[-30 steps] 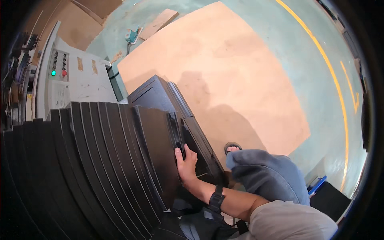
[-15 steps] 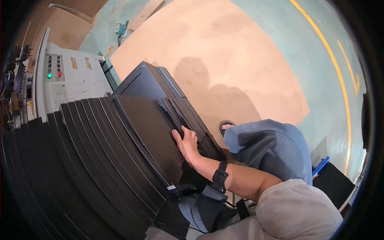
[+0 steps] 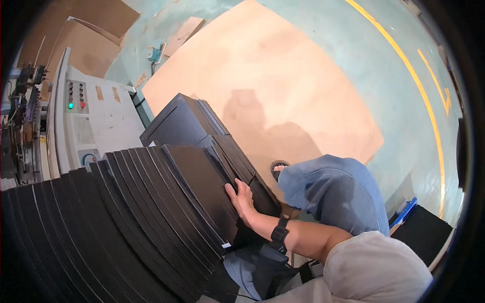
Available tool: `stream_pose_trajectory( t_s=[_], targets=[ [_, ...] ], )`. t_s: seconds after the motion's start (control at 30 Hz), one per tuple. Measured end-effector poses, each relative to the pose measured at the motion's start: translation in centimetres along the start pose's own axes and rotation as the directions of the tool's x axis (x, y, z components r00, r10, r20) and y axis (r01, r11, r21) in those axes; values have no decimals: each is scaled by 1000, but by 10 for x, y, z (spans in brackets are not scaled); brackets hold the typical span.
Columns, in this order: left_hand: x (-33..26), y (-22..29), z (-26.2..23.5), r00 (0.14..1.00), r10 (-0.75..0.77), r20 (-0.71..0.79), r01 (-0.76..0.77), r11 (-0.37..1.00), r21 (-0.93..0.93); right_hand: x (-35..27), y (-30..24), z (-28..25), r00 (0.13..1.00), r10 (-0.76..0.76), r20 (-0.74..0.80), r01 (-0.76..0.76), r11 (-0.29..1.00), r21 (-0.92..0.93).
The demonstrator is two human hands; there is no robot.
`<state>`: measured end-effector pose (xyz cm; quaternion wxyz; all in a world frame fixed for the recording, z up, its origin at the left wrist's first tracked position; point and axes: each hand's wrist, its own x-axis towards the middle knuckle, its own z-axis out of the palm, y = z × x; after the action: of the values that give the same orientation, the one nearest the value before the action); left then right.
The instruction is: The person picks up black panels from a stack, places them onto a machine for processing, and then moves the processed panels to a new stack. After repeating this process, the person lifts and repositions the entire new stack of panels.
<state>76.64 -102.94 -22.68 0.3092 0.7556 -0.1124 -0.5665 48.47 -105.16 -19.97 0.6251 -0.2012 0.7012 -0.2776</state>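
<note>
A long row of dark, flat panels (image 3: 136, 212) leans in a fanned stack across the left and lower part of the view. My right hand (image 3: 243, 202) lies on the right side of this row, thumb and fingers stretched out and a little apart, touching the dark panels there. A black strap (image 3: 279, 233) circles my right wrist. Just beyond the hand stands a pile of dark blue-black panels (image 3: 177, 121), its long edges running toward my foot. My left hand is out of view.
A pale machine cabinet (image 3: 113, 131) with buttons and a green light stands at the left. A large tan board (image 3: 303, 91) lies on the green floor. A teal device (image 3: 153, 54) sits beyond it. My bent knee (image 3: 343, 187) is close on the right; a blue-edged black item (image 3: 422, 232) is behind it.
The view has shifted, so most of the scene sits lower in it. The fanned panels appear lower and farther right. My right hand stays on them, also lower and slightly right.
</note>
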Motion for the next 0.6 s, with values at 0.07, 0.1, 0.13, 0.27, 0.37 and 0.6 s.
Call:
stream_pose_trajectory(
  t_s=[0.07,0.1,0.13,0.27,0.37,0.6],
  targets=[
    [4,-1,1,1000,2,5,-2,1000,0,-1,-4,-5,999,-35,8,35,999,10],
    [10,-1,7,1000,4,14,-4,1000,-1,2,-11,-13,999,-37,19,37,999,-5],
    [8,-3,6,1000,-8,14,8,1000,3,1,-9,-12,999,-23,26,23,1000,-10],
    [-1,-11,-2,999,-39,3,39,999,18,-4,3,-7,1000,-9,28,10,999,-41],
    [-7,-18,-7,999,-54,-5,54,998,15,-10,15,-10,998,10,68,-6,998,-59],
    [-25,-36,-24,997,-71,-16,72,997,17,-32,47,-15,997,1,72,6,995,-96]
  ],
)
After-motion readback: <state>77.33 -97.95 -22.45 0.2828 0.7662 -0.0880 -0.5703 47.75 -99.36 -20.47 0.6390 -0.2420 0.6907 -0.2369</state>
